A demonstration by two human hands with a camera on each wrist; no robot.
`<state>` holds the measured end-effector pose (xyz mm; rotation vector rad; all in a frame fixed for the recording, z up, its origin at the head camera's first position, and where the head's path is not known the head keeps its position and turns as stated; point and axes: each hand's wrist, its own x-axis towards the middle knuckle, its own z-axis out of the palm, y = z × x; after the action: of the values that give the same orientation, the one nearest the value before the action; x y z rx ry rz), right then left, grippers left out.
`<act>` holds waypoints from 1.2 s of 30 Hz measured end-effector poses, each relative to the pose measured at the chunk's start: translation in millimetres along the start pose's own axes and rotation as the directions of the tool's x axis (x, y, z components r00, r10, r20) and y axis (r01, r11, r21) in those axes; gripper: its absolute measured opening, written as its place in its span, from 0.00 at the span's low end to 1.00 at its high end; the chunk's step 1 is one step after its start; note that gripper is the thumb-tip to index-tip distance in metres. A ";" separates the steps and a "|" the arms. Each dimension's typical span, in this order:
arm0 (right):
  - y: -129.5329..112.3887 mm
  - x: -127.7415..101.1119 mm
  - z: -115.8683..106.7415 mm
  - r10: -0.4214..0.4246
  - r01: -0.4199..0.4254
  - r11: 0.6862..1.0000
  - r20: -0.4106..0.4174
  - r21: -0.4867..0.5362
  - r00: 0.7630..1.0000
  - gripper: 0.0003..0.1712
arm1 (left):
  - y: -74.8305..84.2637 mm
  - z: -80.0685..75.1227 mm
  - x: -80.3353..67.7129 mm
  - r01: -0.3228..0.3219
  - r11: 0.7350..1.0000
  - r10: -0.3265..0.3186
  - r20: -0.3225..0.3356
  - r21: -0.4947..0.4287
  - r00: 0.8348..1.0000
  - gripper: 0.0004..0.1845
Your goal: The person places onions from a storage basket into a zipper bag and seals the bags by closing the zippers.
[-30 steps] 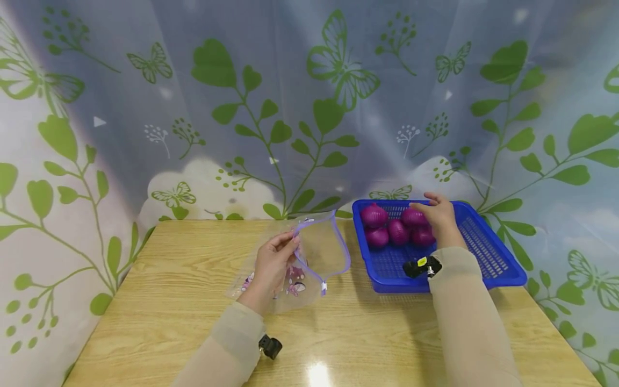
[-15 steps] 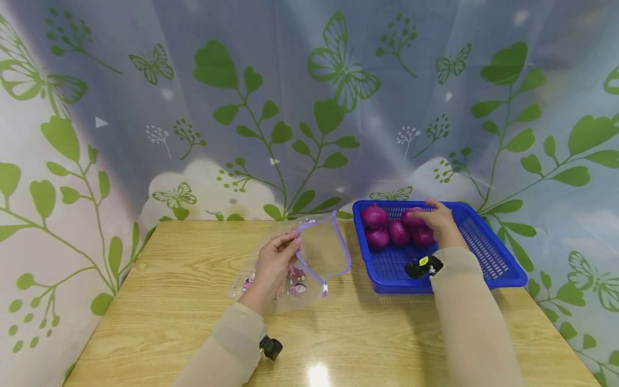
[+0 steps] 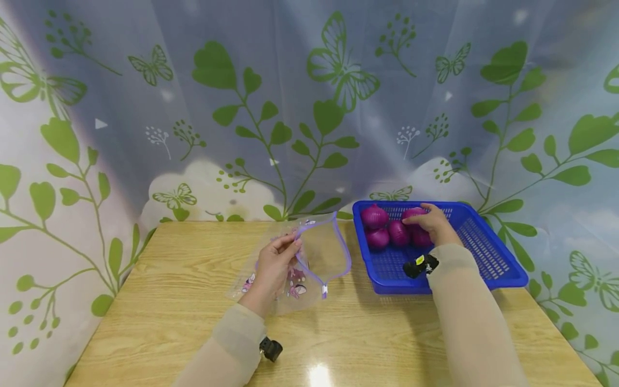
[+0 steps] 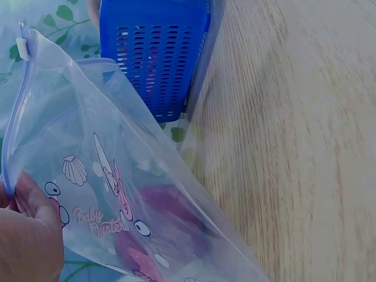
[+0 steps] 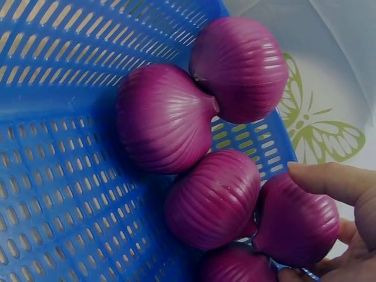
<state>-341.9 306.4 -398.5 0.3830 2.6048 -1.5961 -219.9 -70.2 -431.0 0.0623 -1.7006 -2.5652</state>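
Note:
My left hand pinches the purple-edged rim of a clear zip bag, its mouth spread toward the right and a slider at the near corner. Through the printed plastic in the left wrist view, a purple-red rounded shape shows inside; its kind is blurred. My right hand reaches into the blue basket, where several red onions lie bunched at the back left. In the right wrist view, thumb and fingers hold the outermost onion from either side, the fingertips partly hidden behind it.
All of this is on a wooden table. A curtain printed with leaves and butterflies hangs directly behind it and along both sides. Basket and bag stand close together, with a narrow strip of tabletop between them.
My right hand has lowered slightly toward the left, and its thumb and fingers have come in around an onion. The left hand and the bag have stayed where they were.

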 end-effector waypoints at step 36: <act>-34.0 -26.2 -20.0 -0.170 0.168 0.984 -0.054 -0.055 0.984 0.52 | 1.3 -2.2 -0.4 -0.011 1.000 0.011 -0.014 -0.004 1.000 0.15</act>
<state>-323.3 304.7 -355.0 0.2130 2.7830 -1.5854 -219.3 -72.7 -430.6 0.0703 -1.6866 -2.5546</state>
